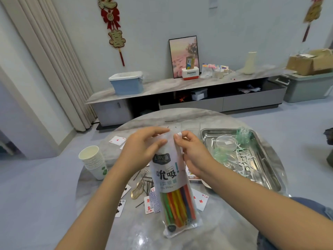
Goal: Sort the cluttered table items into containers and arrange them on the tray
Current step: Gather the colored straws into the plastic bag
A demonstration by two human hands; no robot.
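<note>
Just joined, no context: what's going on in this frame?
A person holds a bag of coloured straws upright over the round table, both hands pinching its top: left hand, right hand. Playing cards and hairpins are still scattered below. The metal tray holds floss picks, and a stack of paper cups stands at left.

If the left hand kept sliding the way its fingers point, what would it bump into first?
Probably the right hand. The left hand pinches the straw bag top with fingers pointing right, and the right hand's fingertips grip the same edge just beyond, though depth is unclear.

Glossy metal tray (270,170), clear plastic straw pkt (175,186)
</note>
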